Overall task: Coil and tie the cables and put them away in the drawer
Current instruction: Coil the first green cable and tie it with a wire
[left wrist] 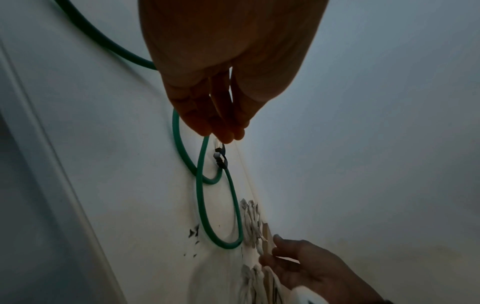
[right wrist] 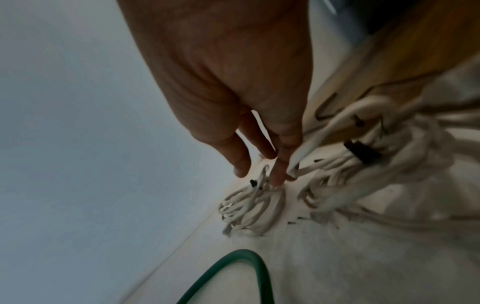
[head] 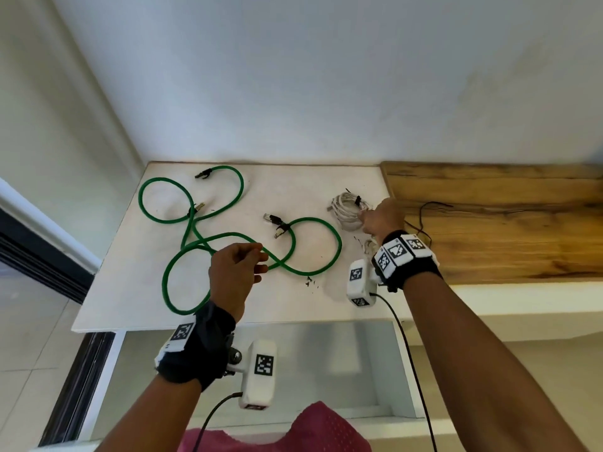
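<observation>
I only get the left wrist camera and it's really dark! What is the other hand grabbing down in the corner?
Observer: The right hand pinches a loop of a white cable bundle that has a black tie round it.
Operator: Where's the drawer? I can't find it.
Observer: The drawer is pulled open, just below the front edge of the table.
Operator: Is anything else left to tidy?
Observer: A thin dark wire lies on the wooden board to the right of the table.
</observation>
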Available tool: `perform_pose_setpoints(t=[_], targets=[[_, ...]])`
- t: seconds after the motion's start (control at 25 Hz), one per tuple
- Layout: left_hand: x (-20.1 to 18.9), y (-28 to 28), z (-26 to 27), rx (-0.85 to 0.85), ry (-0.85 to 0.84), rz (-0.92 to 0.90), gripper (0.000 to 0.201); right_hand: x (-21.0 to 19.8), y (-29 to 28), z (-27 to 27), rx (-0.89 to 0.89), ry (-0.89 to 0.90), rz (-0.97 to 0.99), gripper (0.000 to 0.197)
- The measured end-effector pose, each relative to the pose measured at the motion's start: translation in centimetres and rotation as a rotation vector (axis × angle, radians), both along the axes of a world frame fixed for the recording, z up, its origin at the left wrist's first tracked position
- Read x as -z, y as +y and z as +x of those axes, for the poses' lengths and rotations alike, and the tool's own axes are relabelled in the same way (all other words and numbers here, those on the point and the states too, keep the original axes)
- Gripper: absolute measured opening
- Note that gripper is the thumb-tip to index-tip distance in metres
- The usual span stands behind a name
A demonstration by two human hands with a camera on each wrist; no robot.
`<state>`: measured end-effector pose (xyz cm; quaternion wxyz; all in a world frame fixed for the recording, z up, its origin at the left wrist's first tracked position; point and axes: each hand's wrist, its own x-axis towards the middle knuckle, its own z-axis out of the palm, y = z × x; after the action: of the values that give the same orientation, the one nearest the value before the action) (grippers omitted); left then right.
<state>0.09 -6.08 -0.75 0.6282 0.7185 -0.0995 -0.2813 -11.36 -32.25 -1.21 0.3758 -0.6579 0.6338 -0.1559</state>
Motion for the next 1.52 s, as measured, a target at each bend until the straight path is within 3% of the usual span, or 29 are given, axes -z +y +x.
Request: perform_pose_setpoints(t=[0.04, 0.12, 0.2, 0.28, 0.4, 0.48, 0.56, 0.64, 0.76, 0.88, 0.96, 1.04, 1.12, 1.2, 1.4, 1.44, 1.52], targets=[[-0.1, 0.3, 0.0, -0.005, 0.001, 0.000, 0.012, -0.5, 0.7, -0.3, -0.034, 0.069, -0.111, 0.021], [-0.4, 1.1, -0.2, -0.020, -0.006, -0.004, 0.013, -2.1, 3.1, -0.7, -0.101, -0.013, -0.257, 0.014], [-0.6, 2.1, -0.1, -0.053, -0.016, -0.006, 0.014, -3.5, 6.9, -0.8, -0.256, -0.208, -0.271, 0.009], [-0.9, 3.7, 0.2, -0.121, -0.043, -0.012, 0.014, -3.5, 11.0, -0.5, -0.475, -0.264, -0.194, 0.009], [-1.4, 6.7, 0.6, -0.309, -0.142, 0.003, 0.017, -0.3, 14.9, 1.1, -0.725, 0.066, -0.116, 0.033], [-1.6, 8.9, 1.0, -0.425, -0.213, 0.075, 0.026, 1.6, 16.1, 1.8, -0.753, 0.348, -0.175, 0.039], [-1.1, 10.5, 1.6, -0.409, -0.193, 0.205, 0.037, 1.9, 16.3, 1.9, -0.680, 0.404, -0.247, 0.027], [-0.1, 11.5, 2.5, -0.302, -0.071, 0.305, 0.037, 1.2, 16.4, 1.9, -0.635, 0.355, -0.234, 0.015], [1.1, 11.5, 3.4, -0.231, 0.049, 0.282, 0.023, -0.3, 15.7, 1.8, -0.577, 0.064, -0.149, 0.003], [1.0, 10.8, 3.7, -0.280, 0.100, 0.179, 0.021, -4.1, 15.4, 1.1, -0.432, -0.540, -0.006, 0.014], [0.5, 10.3, 4.1, -0.261, 0.115, 0.102, 0.023, -7.8, 15.5, 0.6, -0.406, -0.822, 0.013, 0.010], [-0.2, 9.9, 4.3, -0.172, 0.127, -0.007, 0.031, -10.9, 15.8, 0.1, -0.436, -0.961, -0.005, 0.011], [-1.0, 9.7, 4.3, -0.059, 0.139, -0.072, 0.066, -13.1, 16.1, -0.6, -0.455, -1.062, -0.002, 0.014], [-2.4, 9.6, 3.6, 0.067, 0.091, -0.027, 0.095, -14.2, 16.5, -1.4, -0.441, -1.145, 0.052, 0.014], [-6.2, 10.1, -0.6, 0.363, -0.575, 0.100, 0.088, -16.3, 18.1, -3.6, -0.366, -1.357, 0.310, 0.013], [-6.8, 10.2, -1.4, 0.382, -0.629, 0.077, 0.084, -16.7, 18.4, -4.0, -0.355, -1.374, 0.320, 0.012], [-8.5, 9.9, -2.5, 0.259, -0.479, -0.057, 0.073, -17.6, 18.8, -4.7, -0.351, -1.383, 0.296, 0.012]])
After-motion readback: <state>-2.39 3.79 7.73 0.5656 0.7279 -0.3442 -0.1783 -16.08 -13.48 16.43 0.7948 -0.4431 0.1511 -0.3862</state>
